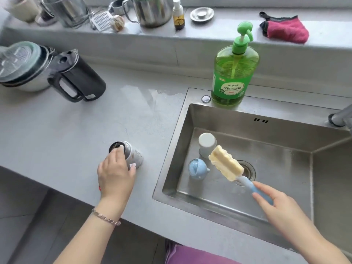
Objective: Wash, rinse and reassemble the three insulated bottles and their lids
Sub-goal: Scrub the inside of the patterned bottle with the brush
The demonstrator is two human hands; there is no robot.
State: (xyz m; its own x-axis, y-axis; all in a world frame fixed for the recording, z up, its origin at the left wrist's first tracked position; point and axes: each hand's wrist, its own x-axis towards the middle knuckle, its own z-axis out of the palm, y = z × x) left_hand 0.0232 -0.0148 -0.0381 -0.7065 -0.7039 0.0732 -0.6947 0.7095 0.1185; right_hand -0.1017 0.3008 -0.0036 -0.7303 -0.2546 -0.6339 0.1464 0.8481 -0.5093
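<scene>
Head view: grey counter (pixel 76 130), wet patch (pixel 152 94) beside the inset steel sink (pixel 266 138). Your left hand (pixel 114 174) grips an open silver bottle (pixel 136 155) standing on the counter. Your right hand (pixel 274 202) holds a sponge brush (pixel 226 162) over the sink, above a white cylinder (pixel 206 143) and a blue lid (pixel 197 169). Green soap bottle (pixel 233 79) on the sink's rim.

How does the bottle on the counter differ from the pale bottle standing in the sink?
The counter bottle shows an open, dark mouth; the sink bottle shows a closed pale top. The left hand grips the counter bottle; the sink bottle stands untouched. The counter bottle has a speckled print, the sink bottle looks plain. Both stand upright.
</scene>
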